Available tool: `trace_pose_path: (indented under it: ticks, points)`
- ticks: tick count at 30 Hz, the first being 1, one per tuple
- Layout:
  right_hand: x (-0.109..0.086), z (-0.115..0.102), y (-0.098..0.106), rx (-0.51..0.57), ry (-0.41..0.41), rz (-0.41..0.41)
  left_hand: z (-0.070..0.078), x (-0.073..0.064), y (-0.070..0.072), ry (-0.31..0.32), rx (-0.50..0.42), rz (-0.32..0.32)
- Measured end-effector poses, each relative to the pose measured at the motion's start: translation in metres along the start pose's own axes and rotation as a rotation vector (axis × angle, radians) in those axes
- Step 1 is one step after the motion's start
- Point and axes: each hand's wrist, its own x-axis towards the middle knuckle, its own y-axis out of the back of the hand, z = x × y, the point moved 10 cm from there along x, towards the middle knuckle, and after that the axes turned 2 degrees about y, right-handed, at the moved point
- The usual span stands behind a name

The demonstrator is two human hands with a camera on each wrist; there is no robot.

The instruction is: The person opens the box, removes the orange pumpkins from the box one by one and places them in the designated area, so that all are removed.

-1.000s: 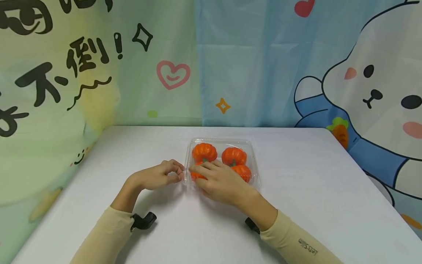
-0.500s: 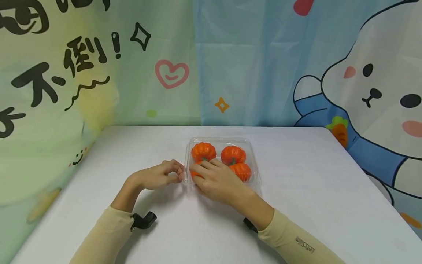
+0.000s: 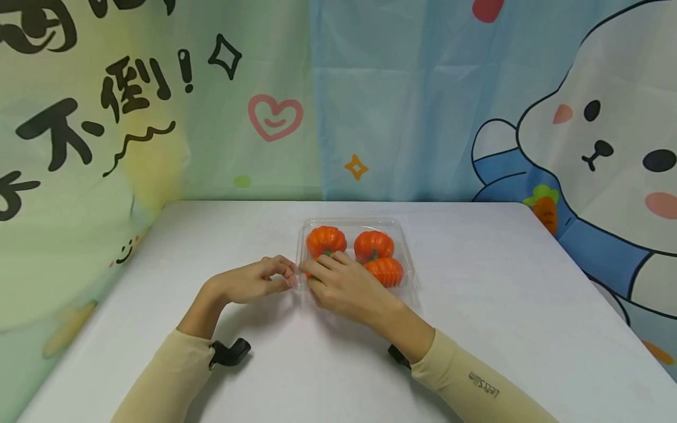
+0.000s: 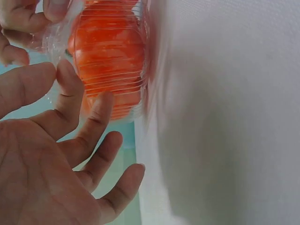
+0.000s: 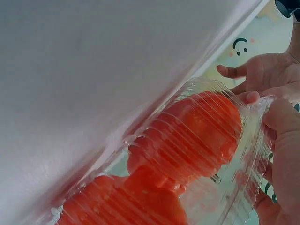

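Note:
A clear plastic clamshell box [image 3: 404, 235] holds several orange toy pumpkins [image 3: 374, 245] with green stems. My left hand [image 3: 259, 281] is at the box's left front corner; in the left wrist view its thumb and index finger pinch the rim, while the other fingers [image 4: 129, 185] spread loosely. Across the near left part of the box reaches my right hand [image 3: 349, 288], hiding most of the front left pumpkin. In the right wrist view its thumb [image 5: 283, 119] grips the rim beside the left hand's fingertips. Ribbed plastic walls [image 5: 187, 126] show the pumpkins inside.
The box stands on a white-covered table [image 3: 502, 294], towards its far edge. Behind hangs a printed cloth backdrop [image 3: 391, 106] with a cartoon bear. A black wrist-camera mount [image 3: 231, 353] sticks out at the left cuff.
The right hand has shifted slightly left along the box towards the left hand, covering more of the front left pumpkin. The left hand stays in place.

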Motion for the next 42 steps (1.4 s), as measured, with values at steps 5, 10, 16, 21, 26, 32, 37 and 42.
trace_pose_path:
  ticks: [5, 10, 16, 21, 26, 32, 37, 42]
  points:
    - [-0.002, 0.001, -0.002, 0.035, 0.019, 0.026, -0.003, 0.001, 0.0, 0.014, -0.021, 0.0]
    - [-0.003, 0.001, -0.002, 0.037, 0.04, 0.062, -0.002, 0.004, -0.001, -0.004, -0.054, -0.003]
    - [-0.004, 0.003, -0.002, 0.064, 0.054, 0.123, -0.001, 0.008, -0.006, -0.047, -0.172, -0.019]
    - [-0.005, 0.005, -0.004, 0.072, 0.049, 0.124, 0.0, 0.009, -0.004, -0.07, -0.236, -0.017]
    - [-0.005, 0.006, -0.005, 0.06, 0.047, 0.127, 0.002, 0.009, -0.004, -0.09, -0.261, -0.034]
    - [-0.004, 0.008, -0.003, 0.02, 0.018, 0.16, 0.006, 0.008, -0.005, -0.119, -0.285, -0.056]
    - [-0.005, 0.009, -0.005, 0.005, 0.001, 0.158, 0.007, 0.011, -0.007, -0.131, -0.277, -0.044]
    - [-0.006, 0.007, -0.009, -0.022, 0.028, 0.145, 0.01, 0.015, -0.011, -0.154, -0.248, -0.025]
